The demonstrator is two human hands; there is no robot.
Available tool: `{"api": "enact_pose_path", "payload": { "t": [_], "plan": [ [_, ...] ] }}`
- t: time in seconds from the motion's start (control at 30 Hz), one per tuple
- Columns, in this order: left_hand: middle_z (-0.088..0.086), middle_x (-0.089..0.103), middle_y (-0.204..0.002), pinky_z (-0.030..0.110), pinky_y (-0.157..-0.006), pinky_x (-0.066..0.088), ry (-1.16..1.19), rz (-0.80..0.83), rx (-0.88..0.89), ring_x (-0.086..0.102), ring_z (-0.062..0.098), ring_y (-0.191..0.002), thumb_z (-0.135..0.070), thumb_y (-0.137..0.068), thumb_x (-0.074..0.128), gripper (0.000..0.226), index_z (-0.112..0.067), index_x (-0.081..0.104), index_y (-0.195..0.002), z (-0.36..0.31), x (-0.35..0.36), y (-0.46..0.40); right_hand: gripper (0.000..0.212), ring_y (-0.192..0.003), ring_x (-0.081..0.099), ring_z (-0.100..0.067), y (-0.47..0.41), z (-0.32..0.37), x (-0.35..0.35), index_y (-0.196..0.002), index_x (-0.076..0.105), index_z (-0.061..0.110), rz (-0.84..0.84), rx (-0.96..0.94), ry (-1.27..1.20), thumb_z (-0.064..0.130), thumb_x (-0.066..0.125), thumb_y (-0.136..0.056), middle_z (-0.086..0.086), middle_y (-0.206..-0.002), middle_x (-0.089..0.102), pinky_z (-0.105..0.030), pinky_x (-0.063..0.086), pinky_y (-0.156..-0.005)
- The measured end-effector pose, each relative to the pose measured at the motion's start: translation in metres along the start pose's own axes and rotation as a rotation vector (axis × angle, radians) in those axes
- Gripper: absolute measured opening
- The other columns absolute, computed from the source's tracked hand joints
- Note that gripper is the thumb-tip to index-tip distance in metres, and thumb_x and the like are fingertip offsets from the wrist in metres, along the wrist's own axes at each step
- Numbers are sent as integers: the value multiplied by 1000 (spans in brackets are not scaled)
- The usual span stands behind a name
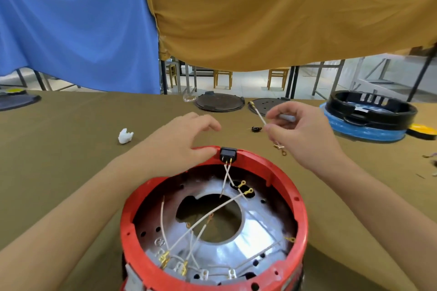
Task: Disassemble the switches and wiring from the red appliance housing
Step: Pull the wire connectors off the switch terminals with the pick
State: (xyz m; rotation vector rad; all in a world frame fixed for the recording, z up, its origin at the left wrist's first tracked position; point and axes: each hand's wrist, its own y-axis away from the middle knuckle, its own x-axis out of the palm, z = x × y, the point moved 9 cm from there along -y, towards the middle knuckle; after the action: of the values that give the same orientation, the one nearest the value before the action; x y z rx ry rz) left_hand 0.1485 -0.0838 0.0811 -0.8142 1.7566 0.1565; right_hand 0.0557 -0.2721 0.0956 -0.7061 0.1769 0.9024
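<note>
The round red appliance housing [300,198] sits open side up at the near table edge. A black switch [228,154] is set in its far rim, with white wires [212,214] running down across the silver inner plate to terminals at the near wall. My left hand [179,142] rests on the far rim, thumb touching the red edge beside the switch, fingers relaxed. Above the table to the right of the housing, my right hand [300,130] pinches a loose white wire [259,114] with brass ring terminals and also grips a grey tool handle [287,117].
An olive cloth covers the table [71,149]. A crumpled white scrap [125,136] lies left, a small black part [256,129] beside my right hand. Two dark round plates [218,101] lie at the far edge. A black ring on a blue base [369,113] stands far right.
</note>
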Motion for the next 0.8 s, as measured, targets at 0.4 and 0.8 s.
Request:
{"api": "enact_pose_path", "payload": {
  "t": [0.4,0.8],
  "plan": [
    [-21,67,-94,27,-78,47,-116,19,-43,55,-8,-82,-28,-99,54,16,-34,63,-110,14,7,-4,4,-72,60,-10,-13,-79,-23,-90,66,19,137,179,711,22,65,-92,2,-84,66,-23,45,-57],
    [-15,61,-123,38,-101,44,-36,198,38,56,8,-112,-4,-100,45,45,-39,55,-127,4,17,0,40,-72,65,-20,3,-11,8,-100,75,9,147,69,-530,43,55,-92,-15,-89,75,-28,58,-68]
  ]
}}
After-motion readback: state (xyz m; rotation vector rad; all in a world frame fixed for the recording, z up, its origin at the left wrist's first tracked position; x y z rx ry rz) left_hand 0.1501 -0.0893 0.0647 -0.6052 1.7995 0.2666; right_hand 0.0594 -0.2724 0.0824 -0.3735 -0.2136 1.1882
